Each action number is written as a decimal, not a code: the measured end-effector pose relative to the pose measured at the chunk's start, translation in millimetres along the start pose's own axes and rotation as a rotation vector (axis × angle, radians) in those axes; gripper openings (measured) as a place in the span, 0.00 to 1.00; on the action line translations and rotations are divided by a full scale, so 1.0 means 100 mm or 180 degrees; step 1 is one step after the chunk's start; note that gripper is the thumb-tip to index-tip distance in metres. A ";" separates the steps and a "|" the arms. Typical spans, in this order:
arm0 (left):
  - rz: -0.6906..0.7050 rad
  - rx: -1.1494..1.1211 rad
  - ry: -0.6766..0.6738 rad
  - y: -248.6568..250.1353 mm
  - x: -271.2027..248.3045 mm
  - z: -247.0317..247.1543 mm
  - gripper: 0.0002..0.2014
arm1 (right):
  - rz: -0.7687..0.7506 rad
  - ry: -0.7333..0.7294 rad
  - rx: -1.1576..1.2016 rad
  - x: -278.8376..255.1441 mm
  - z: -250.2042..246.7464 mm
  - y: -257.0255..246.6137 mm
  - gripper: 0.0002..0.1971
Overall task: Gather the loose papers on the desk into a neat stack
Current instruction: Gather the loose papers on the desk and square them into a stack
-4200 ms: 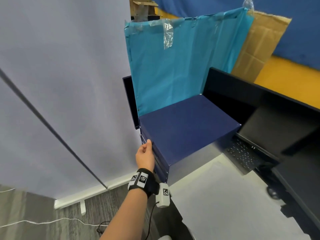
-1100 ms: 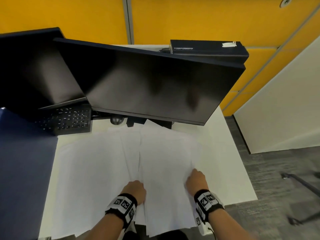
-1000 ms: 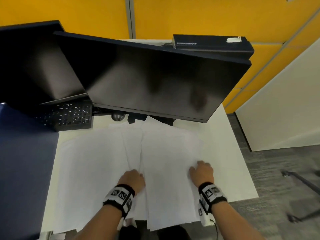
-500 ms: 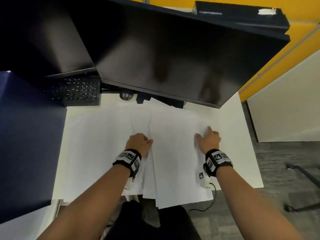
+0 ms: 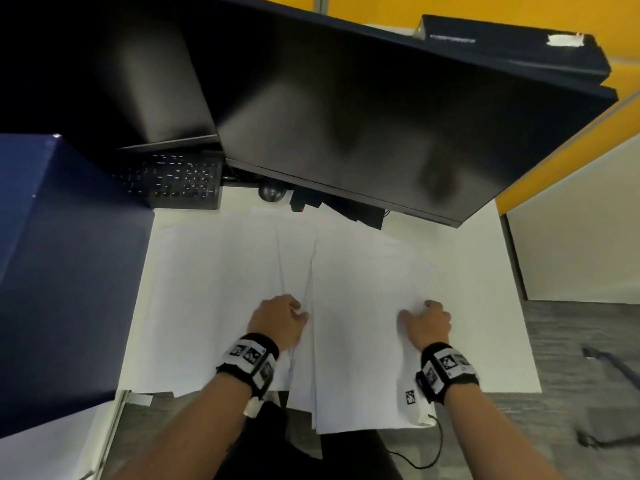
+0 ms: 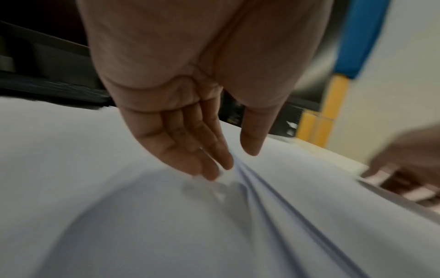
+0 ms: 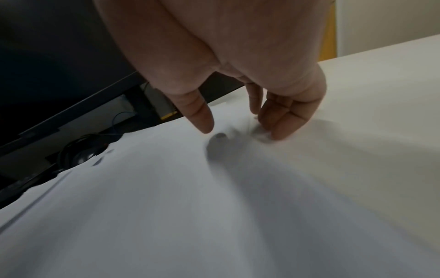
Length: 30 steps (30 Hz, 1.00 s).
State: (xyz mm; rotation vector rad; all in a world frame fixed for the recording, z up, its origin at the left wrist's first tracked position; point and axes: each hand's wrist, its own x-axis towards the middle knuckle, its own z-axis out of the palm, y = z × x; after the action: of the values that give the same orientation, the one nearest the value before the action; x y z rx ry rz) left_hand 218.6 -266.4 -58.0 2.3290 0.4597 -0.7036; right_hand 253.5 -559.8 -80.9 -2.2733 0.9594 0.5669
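Note:
White papers (image 5: pixel 214 289) lie spread over the white desk (image 5: pixel 485 341), several overlapping. The thickest pile (image 5: pixel 360 358) lies in the middle and overhangs the desk's near edge. My left hand (image 5: pixel 280 320) rests at that pile's left edge. In the left wrist view its fingers (image 6: pixel 209 169) lie fairly straight on a lower sheet, beside the fanned paper edges (image 6: pixel 262 197), with the thumb over the pile. My right hand (image 5: pixel 427 323) is at the pile's right side. Its bent fingertips (image 7: pixel 276 131) press the paper (image 7: pixel 214 206), and the thumb hovers just above it.
Two dark monitors (image 5: pixel 363 116) overhang the back of the desk, with a black keyboard (image 5: pixel 173 181) under the left one. A large dark blue box (image 5: pixel 62 271) stands along the left. A black box (image 5: pixel 512 46) sits behind the monitor. Grey carpet (image 5: pixel 571 341) lies to the right.
Over the last second both hands slid away from me along the pile's two sides. Since half a second ago they have drawn slightly back. The view has tilted down.

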 end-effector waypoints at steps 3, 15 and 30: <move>-0.0438 -0.0235 0.0785 -0.41 0.21 -0.43 0.26 | 0.0143 0.0210 0.0227 0.19 -0.22 -0.03 0.38; -0.1583 -0.0859 0.1252 -0.76 0.54 -0.83 0.53 | -0.0296 -0.0075 0.0183 0.05 0.14 -0.40 0.40; -0.0397 -0.1228 0.0419 -0.57 0.29 -0.59 0.21 | -0.0363 -0.0283 -0.0312 -0.40 0.20 -0.20 0.64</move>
State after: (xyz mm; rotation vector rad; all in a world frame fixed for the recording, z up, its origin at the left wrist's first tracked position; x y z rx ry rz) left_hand 235.2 -181.6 -65.1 2.0001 0.7364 -0.4702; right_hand 239.8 -515.7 -65.0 -2.3505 0.7689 0.6723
